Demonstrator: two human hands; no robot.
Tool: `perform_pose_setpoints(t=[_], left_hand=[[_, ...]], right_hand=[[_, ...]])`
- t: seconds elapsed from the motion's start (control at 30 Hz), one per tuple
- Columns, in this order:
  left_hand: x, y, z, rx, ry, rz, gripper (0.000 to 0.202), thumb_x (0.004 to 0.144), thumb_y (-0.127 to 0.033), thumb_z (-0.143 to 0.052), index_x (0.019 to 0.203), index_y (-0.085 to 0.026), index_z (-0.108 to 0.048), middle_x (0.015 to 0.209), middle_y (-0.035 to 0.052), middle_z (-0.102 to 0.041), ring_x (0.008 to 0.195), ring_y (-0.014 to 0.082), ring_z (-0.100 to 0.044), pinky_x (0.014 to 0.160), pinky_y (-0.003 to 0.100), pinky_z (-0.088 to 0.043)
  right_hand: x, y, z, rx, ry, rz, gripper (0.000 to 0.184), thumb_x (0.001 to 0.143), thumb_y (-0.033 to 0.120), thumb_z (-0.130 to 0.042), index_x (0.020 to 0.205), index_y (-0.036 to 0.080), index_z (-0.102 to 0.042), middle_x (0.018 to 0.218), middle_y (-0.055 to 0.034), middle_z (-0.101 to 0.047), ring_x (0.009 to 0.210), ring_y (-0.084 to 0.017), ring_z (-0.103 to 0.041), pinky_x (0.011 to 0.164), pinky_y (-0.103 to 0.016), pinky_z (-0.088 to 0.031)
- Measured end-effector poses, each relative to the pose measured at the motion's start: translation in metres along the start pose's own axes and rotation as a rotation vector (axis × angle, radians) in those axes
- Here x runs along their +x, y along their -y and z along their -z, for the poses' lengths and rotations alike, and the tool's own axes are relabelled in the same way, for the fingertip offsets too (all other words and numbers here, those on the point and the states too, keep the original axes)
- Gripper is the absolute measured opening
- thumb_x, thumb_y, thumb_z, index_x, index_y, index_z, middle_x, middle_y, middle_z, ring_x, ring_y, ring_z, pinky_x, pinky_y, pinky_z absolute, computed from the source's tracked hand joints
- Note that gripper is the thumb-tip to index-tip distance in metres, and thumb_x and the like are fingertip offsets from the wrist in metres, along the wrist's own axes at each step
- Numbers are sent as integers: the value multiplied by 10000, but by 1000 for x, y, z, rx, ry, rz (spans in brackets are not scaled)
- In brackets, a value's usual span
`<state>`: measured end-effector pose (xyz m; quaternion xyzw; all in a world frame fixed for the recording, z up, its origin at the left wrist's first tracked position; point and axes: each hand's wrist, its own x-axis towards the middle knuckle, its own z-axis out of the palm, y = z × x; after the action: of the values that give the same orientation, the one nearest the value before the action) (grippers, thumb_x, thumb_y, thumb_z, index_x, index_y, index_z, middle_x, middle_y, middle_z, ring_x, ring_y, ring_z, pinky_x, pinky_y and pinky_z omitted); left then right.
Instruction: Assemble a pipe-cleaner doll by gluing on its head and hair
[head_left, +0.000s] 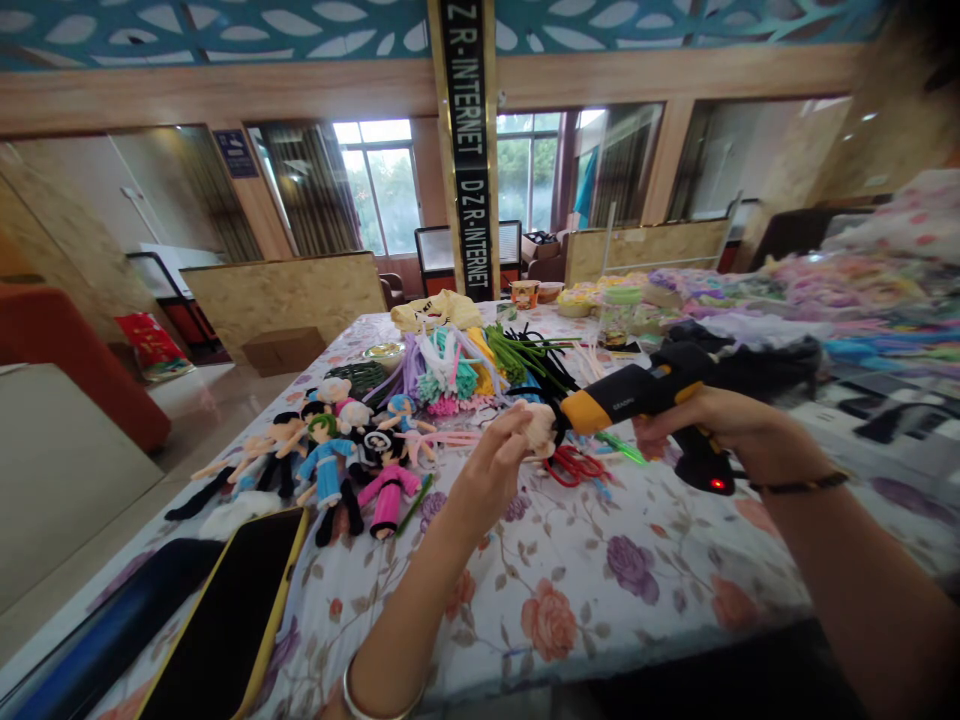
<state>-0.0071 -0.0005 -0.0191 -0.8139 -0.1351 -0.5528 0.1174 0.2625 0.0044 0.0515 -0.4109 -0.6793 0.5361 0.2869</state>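
Note:
My right hand (701, 420) is wrapped round the handle of a black and yellow glue gun (645, 390), whose nozzle points left at a small pale fuzzy piece (540, 428). My left hand (499, 450) pinches that piece between fingertips, raised above the floral tablecloth (585, 590). A red light glows at the gun's base. Red-handled scissors (574, 465) lie just under the two hands.
Several small pipe-cleaner dolls (337, 460) lie at the left of the table. Bundles of coloured pipe cleaners (465, 365) sit behind the hands. A phone in a yellow case (225, 620) lies at the near left. A jar (619, 315) and more craft stuff crowd the far right.

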Motion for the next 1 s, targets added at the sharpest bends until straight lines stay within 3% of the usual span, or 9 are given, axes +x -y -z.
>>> perform_pose_setpoints(t=[0.7,1.0], left_hand=[[-1,2,0,21,10,-26,375,834,29,-408,1130,-195,-357,1196,145,-534,1254,204,-449,948,413,-493],[0,0,0,20,-13,-28,406,806,48,-449,1137,-172,-364,1196,166,-537,1231,207,-472,943,407,-495]], right_hand=[[0,-1,0,69,21,-16,135,624,200,-711,540,128,-633,503,-12,-597,495,-114,-546,527,-242,-427],[1,-6,5,1,49,16,179,608,246,-741,535,122,-633,491,-7,-600,488,-114,-556,535,-240,-444]])
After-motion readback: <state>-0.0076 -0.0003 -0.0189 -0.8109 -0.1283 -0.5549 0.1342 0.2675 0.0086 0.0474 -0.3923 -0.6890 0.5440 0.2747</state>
